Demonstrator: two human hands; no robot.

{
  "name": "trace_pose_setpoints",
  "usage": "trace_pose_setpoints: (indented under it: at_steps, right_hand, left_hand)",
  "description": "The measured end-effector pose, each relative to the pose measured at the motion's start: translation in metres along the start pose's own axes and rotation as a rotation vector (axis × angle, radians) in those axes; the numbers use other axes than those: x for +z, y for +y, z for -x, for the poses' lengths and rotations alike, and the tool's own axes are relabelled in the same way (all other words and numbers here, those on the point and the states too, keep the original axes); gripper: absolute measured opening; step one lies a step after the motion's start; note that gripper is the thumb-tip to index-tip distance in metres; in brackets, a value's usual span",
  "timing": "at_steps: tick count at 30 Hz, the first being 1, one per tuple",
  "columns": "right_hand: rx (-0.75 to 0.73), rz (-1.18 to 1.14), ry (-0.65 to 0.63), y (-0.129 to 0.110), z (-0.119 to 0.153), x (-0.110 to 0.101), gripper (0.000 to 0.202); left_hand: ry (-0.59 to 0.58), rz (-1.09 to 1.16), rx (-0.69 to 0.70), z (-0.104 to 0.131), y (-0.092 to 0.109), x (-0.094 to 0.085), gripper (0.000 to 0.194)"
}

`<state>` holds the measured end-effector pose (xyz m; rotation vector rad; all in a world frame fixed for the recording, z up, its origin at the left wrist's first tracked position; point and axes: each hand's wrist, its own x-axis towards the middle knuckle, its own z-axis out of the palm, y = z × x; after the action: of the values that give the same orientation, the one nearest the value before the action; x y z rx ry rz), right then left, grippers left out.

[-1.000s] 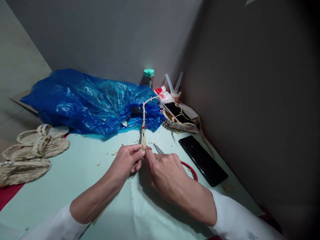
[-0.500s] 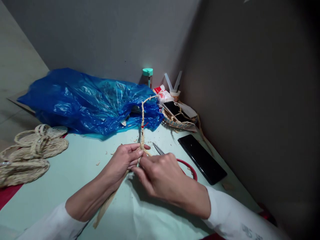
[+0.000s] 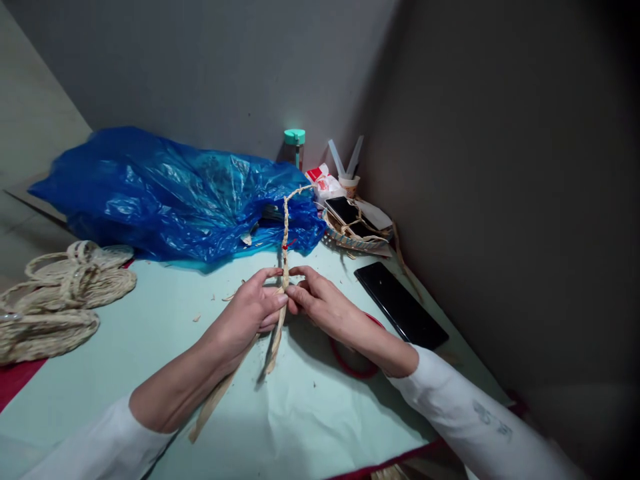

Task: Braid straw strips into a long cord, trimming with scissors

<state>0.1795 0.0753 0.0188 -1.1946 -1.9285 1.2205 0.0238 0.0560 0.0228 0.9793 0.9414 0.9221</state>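
Observation:
A pale straw braid (image 3: 285,227) with a red tie runs from near the small basket down to my two hands. My left hand (image 3: 257,303) pinches the braid's lower end from the left, fingers closed. From the other side, my right hand (image 3: 315,293) grips the same spot between thumb and fingers. One loose twisted straw strand (image 3: 275,347) hangs below the pinch, and a flatter strand (image 3: 215,407) passes under my left wrist toward me. Red-handled scissors (image 3: 353,370) lie under my right forearm, mostly hidden.
A blue plastic bag (image 3: 165,200) fills the back left. Woven straw sandals (image 3: 50,327) lie at the left. On the right are a black phone (image 3: 400,303) and a small basket (image 3: 353,240) holding another phone. A green-lidded jar (image 3: 295,147) stands by the wall.
My right hand has shifted up along the braid and turned, uncovering a hanging strand. The scissors' blade is now hidden behind it. My left hand still pinches the braid.

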Motion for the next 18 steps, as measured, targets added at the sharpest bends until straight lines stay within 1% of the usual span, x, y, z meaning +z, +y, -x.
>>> trace_pose_setpoints:
  at_steps: [2,3,5,7,9,12,15,18]
  right_hand:
    - [-0.002,0.03,-0.026,0.001,-0.003,-0.003,0.019]
    - [0.0,0.052,-0.048,0.001,-0.004,-0.006,0.019]
    - [0.015,0.095,-0.078,0.001,-0.005,-0.009,0.026]
    - [0.03,0.128,-0.056,0.0,-0.005,-0.01,0.027]
    - [0.029,0.178,-0.011,0.0,-0.003,-0.008,0.023]
    - [-0.013,0.316,0.052,-0.002,0.001,-0.002,0.019]
    - [-0.037,0.458,0.077,-0.005,0.005,0.0,0.02]
    - [-0.033,0.537,0.081,-0.006,0.006,0.001,0.02]
  left_hand:
    - [0.035,-0.097,-0.023,0.001,0.0,0.001,0.031]
    - [0.059,-0.164,-0.037,0.001,0.001,0.0,0.027]
    - [0.094,-0.321,-0.05,0.002,0.001,-0.003,0.019]
    - [0.101,-0.479,-0.038,0.002,0.002,-0.006,0.012]
    - [0.111,-0.626,-0.002,0.003,0.003,-0.008,0.014]
    - [0.161,-0.798,0.082,0.005,0.004,-0.008,0.016]
    - [0.203,-0.903,0.129,0.006,0.004,-0.007,0.018]
    - [0.236,-0.974,0.145,0.006,0.004,-0.008,0.019]
